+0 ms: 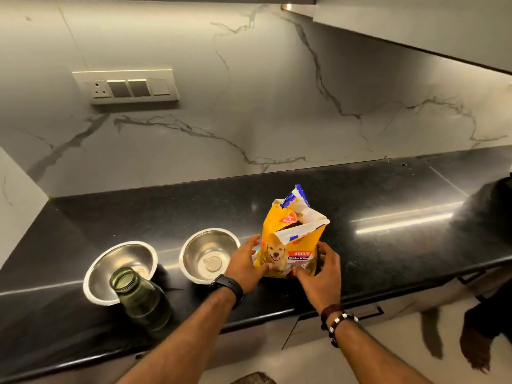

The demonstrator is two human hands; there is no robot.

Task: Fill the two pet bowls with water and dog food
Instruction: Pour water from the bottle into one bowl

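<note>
Together, both forearms reach forward over the near edge of the black polished bench [388,195], and the two hands clasp the dog food bag [291,239] low down from either side. The left hand [246,264], a dark watch on its wrist, presses its fingers and thumb against the bag's left face; the right hand [321,268], with beaded bracelets at the wrist, curls around the bag's right lower corner. The bag stands upright on the bench, yellow glossy plastic with a dog's picture, its top torn open and ragged; the contents are too dark to make out. Just left of the bag sits a round steel bowl [209,254], empty and shiny. Farther left of the bag is a second steel bowl [119,268], partly hidden by a green glass jar [140,299] standing open-mouthed in front of it.
</note>
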